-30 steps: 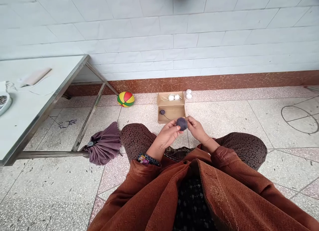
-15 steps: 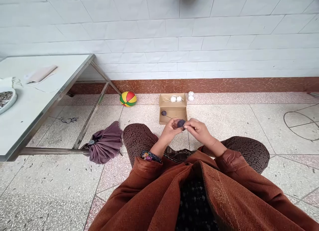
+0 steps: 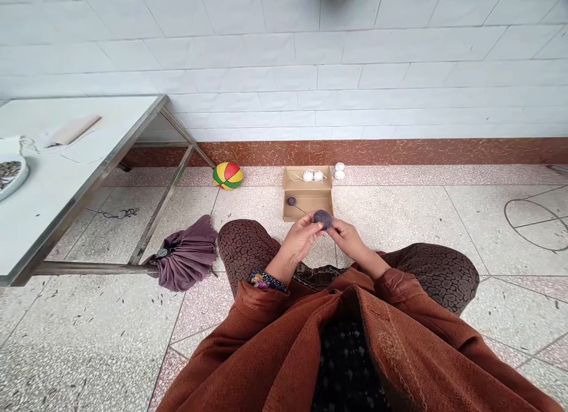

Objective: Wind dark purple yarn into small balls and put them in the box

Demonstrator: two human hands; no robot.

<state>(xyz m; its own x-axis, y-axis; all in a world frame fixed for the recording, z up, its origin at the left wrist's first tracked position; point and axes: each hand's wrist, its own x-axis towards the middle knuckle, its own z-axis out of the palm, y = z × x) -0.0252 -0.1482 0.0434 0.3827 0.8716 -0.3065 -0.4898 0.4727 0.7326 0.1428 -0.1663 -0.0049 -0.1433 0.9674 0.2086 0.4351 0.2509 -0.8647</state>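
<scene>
A dark grey-purple ball of yarn [image 3: 323,219] is held up between my two hands, above the near edge of an open cardboard box [image 3: 316,208]. My left hand [image 3: 302,233] grips it from the left, thumb in front. From the right, the fingers of my right hand [image 3: 348,237] are closed against its side. A smaller ball of the same yarn [image 3: 291,201] lies inside the box at the left, and a strand runs from it toward my left hand. Two white yarn balls [image 3: 313,175] rest on the box's raised lid.
More white balls [image 3: 339,171] sit right of the box. To the left are a colourful ball [image 3: 228,176], a folded purple umbrella [image 3: 186,255] and a metal-framed table [image 3: 89,181]. A thin wire hoop [image 3: 532,224] lies at the right. A tiled wall [image 3: 266,80] stands ahead.
My right hand has come down and inward, from pinching near the yarn ball's lower right to holding its side. The ball now shows more fully between my hands.
</scene>
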